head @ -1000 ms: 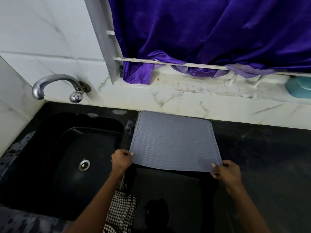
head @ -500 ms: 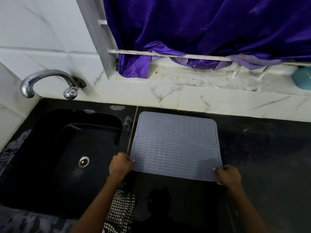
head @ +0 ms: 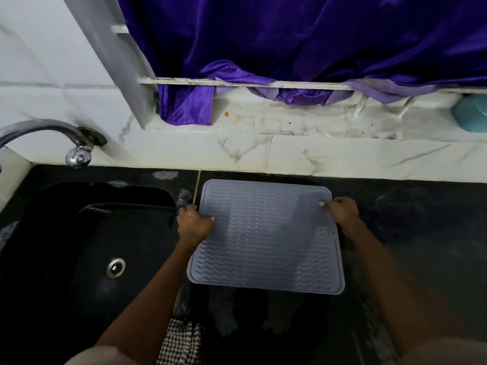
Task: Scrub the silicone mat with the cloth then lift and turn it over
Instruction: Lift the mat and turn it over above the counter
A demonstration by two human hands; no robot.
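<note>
Silicone mat held by both side edges, near edge free

Silicone mat (head: pixel 266 235), grey with wavy ribs, lies on the dark counter (head: pixel 421 233) just right of the black sink (head: pixel 87 248), its far edge close to the marble wall at 12 o'clock. We hold it with both hands on its far half. Our left hand (head: pixel 193 223) curls round the mat's 9 o'clock edge, thumb laid on the top face. Our right hand (head: pixel 342 210) pinches the edge near 2 o'clock, close to the far right corner, thumb on top and fingers tucked under. Both grips are closed on the mat; neither hand holds anything else.

What the next move turns on, we judge, is that most of the mat lies toward us, at 6 o'clock from both grips. Its longer side runs from 12 to 6, so the line between our hands crosses it. Lifting here would let the near part hang free and swing, which suits a flip about that line. Our hands sit about equally near, so both share the load.

Checked cloth (head: pixel 181 341) lies at 7 o'clock from the mat, by the near counter edge, well apart from it and untouched. We cannot tell whether the near edge is quite flat on the counter.
</note>
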